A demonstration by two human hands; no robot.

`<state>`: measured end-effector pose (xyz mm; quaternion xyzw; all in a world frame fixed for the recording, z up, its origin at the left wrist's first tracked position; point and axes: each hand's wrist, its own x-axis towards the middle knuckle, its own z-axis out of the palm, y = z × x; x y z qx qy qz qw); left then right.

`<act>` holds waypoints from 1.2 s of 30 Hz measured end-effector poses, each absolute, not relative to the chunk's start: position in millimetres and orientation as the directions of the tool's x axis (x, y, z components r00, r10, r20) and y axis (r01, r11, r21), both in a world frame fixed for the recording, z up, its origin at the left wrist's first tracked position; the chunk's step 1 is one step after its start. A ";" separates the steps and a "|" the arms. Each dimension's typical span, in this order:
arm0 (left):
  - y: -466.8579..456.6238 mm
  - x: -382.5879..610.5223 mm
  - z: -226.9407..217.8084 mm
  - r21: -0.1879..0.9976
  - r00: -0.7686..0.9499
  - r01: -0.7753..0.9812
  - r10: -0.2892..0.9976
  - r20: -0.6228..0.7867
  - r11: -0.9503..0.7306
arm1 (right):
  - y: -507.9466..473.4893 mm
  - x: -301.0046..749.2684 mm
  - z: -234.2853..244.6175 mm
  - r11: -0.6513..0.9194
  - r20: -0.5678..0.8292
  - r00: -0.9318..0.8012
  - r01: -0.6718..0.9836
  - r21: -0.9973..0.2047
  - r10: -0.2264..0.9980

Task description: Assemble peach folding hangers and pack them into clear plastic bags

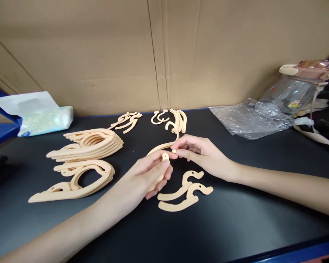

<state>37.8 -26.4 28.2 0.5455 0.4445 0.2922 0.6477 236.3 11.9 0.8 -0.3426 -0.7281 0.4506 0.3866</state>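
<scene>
Our left grip (146,171) is curled closed around a cream piece (165,156), whose rounded, holed end peeks out above the thumb, while our right grip (200,149) pinches a small cream part (174,151) between thumb and forefinger. The two sets of fingertips meet near the middle of the tabletop (252,223). We hold the left forearm slanting up from the lower left corner, thumb on top and the other fingers bent beneath; the right forearm comes in from the right edge, rising gently towards its wrist, with the back of the hand uppermost. A curved cream arm (160,147) runs behind our fingers, and we cannot tell whether either grip touches it. Just below the fingertips lie two hooked pieces (178,207), partly overlapping. To the left we see an upper stack (98,149) and a lower stack (71,195) of similar cream shapes, beside the left wrist and forearm; more loose pieces (131,126) lie farther back.
</scene>
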 end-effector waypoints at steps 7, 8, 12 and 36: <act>-26.6 27.8 19.4 0.917 0.474 0.341 0.804 -0.359 0.209 | 8.7 235.8 5.8 0.319 0.246 -0.520 0.055 -0.946 0.818; -26.0 27.8 19.1 0.917 0.479 0.331 0.798 -0.365 0.221 | 8.1 236.0 6.4 0.321 0.248 -0.544 0.042 -0.946 0.802; -25.4 28.8 20.8 0.932 0.497 0.256 0.792 -0.356 0.258 | 8.3 237.1 5.8 0.309 0.251 -0.613 -0.012 -0.951 0.749; -25.1 31.7 15.8 0.910 0.466 0.312 0.790 -0.398 0.274 | 13.1 248.5 11.4 0.464 0.180 -0.778 0.156 -0.872 0.601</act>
